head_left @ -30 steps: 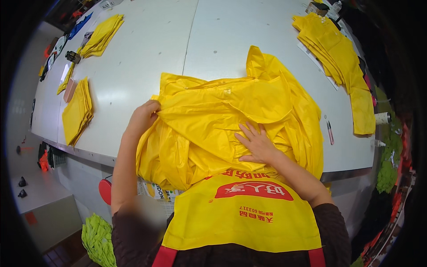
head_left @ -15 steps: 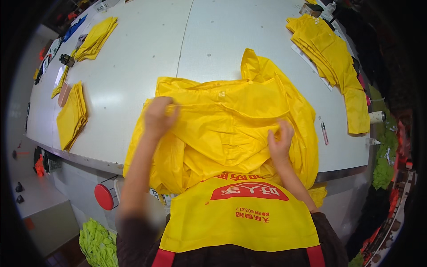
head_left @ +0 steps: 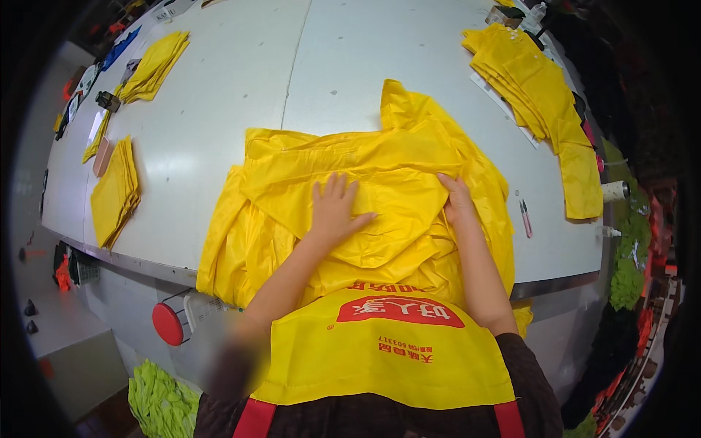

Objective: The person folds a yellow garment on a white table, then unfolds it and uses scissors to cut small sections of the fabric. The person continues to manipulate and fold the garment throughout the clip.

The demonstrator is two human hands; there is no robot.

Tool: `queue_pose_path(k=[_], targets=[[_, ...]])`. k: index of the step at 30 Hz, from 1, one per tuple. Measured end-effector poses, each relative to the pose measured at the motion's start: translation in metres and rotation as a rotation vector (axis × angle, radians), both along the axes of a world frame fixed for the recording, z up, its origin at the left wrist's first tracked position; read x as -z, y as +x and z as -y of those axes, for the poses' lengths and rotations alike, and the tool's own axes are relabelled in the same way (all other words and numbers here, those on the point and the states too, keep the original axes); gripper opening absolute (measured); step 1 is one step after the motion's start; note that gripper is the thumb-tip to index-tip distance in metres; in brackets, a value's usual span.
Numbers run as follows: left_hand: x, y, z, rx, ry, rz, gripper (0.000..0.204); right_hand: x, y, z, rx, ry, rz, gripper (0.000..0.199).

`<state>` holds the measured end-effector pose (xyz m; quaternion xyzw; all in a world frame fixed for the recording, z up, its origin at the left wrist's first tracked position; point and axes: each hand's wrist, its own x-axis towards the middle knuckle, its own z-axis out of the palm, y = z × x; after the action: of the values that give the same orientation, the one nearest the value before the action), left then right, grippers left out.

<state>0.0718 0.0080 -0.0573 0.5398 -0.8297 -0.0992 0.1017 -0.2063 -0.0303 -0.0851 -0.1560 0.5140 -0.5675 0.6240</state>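
From my remote seat I saw the yellow garment [head_left: 365,212] lying spread across the near part of the white desk [head_left: 241,109], its lower folds spilling over the desk's front edge toward the person's body. The left hand [head_left: 334,208] lay flat on the middle of the garment, palm down, fingers spread and pointing away from the body, gripping nothing. The right hand [head_left: 456,201] rested just to the right of it on the same fabric, at the edge of a fold; its fingers looked loosely extended rather than clenched, pressing on the cloth and not pinching it, so far as I could tell. The two hands were near each other, with a wrinkled panel of the garment between them.

A yellow apron [head_left: 387,350] with a red patch covered the person's chest at the bottom of the view. On the left side of the desk sat a small stack of folded yellow pieces [head_left: 117,193], and farther back another yellow pile [head_left: 153,66]. Along the right edge of the desk lay a long heap of yellow garments [head_left: 540,95], well apart from the hands. A small pink tool [head_left: 526,217] lay on the bare desk just right of the spread garment. A red round button [head_left: 168,323] showed below the desk's front edge.
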Motion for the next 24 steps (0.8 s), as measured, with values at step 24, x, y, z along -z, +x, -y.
queue_pose_path(k=[24], targets=[[-0.012,0.116,-0.007,-0.979,-0.110,-0.672,0.047,-0.035,0.106,-0.015,-0.769,-0.897,-1.845,0.050]])
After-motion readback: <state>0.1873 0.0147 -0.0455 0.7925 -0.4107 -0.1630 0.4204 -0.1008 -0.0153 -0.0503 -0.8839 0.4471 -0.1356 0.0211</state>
